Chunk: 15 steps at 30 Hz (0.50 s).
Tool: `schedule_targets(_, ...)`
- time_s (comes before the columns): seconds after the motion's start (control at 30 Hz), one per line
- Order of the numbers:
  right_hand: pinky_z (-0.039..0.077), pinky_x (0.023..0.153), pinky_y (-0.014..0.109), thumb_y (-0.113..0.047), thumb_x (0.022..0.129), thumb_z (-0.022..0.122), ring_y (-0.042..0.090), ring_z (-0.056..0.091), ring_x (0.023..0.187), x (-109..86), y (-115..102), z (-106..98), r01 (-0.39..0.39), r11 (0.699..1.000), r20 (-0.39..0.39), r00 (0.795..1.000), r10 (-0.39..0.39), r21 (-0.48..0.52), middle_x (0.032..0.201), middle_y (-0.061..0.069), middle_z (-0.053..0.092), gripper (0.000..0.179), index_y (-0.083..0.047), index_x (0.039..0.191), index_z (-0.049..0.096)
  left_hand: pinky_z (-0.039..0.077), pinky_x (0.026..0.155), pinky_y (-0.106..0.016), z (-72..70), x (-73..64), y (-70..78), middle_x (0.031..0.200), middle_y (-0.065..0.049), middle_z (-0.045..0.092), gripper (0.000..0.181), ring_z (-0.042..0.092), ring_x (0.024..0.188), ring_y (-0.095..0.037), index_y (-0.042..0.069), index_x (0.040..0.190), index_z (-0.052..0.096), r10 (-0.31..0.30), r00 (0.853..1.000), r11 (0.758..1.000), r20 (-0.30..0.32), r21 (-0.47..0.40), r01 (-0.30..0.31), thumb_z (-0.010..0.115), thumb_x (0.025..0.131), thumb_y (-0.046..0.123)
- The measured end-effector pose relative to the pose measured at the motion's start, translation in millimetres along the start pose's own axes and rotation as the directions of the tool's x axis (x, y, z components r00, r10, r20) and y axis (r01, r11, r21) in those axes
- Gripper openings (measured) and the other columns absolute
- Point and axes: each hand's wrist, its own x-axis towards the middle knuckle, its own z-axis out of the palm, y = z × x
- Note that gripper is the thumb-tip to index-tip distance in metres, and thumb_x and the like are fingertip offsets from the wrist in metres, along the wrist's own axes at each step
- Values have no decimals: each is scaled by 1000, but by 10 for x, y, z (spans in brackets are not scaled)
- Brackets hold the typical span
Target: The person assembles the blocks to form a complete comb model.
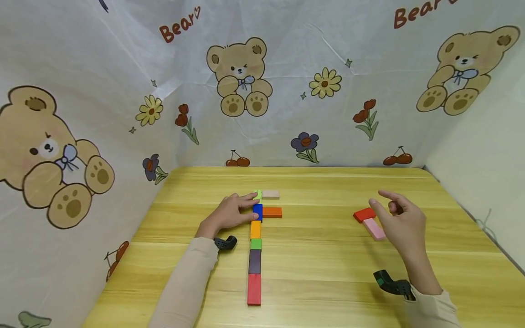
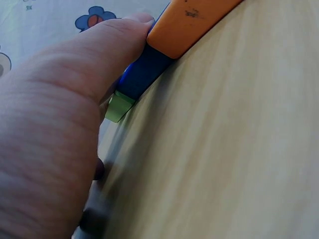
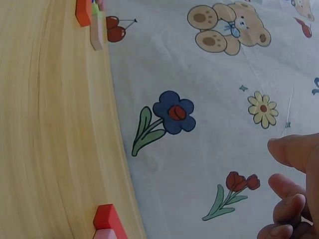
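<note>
My left hand (image 1: 231, 212) reaches in from the left to the far end of a column of coloured blocks. Its thumb (image 2: 119, 40) touches the blue block (image 1: 258, 210), and its fingertips touch the light green block (image 1: 258, 194) behind. An orange block (image 1: 272, 212) lies crosswise against the blue one's right side; a pale wood-coloured block (image 1: 270, 195) lies beside the light green one. My right hand (image 1: 404, 225) hovers at the right, holding nothing, thumb and index finger apart, other fingers bent. Near it lie a red block (image 1: 364, 214) and a pink block (image 1: 374, 229), partly covered by the hand.
Toward me the column continues with a yellow-orange block (image 1: 255, 230), a green block (image 1: 256, 244), a dark purple block (image 1: 254, 262) and a red-pink block (image 1: 254, 289). A printed bear cloth (image 1: 279, 132) hangs behind the wooden table (image 1: 320, 273); a pale wall (image 1: 476, 168) stands right.
</note>
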Motion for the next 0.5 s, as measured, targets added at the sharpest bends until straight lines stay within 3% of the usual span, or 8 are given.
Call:
schedule_targets(0.23, 26, 48, 29, -38, 88, 77, 12, 36, 63, -43, 199, -97, -67, 998, 46, 997, 68, -18, 75, -1, 43, 41, -8, 115, 72, 33, 101, -39, 19, 4, -3, 159, 20, 36, 63, 45, 98, -12, 36, 146, 51, 12, 1000, 1000, 1, 9, -12, 62, 91, 63)
schedule_targets(0.5, 27, 49, 30, -45, 88, 75, 11, 33, 58, -133, 402, -158, -82, 989, 66, 994, 91, -123, 76, 1, 45, 44, -11, 115, 72, 33, 104, -44, 5, -9, 13, 159, 19, 37, 62, 47, 101, -14, 35, 146, 52, 10, 1000, 1000, -8, 9, -10, 62, 91, 62)
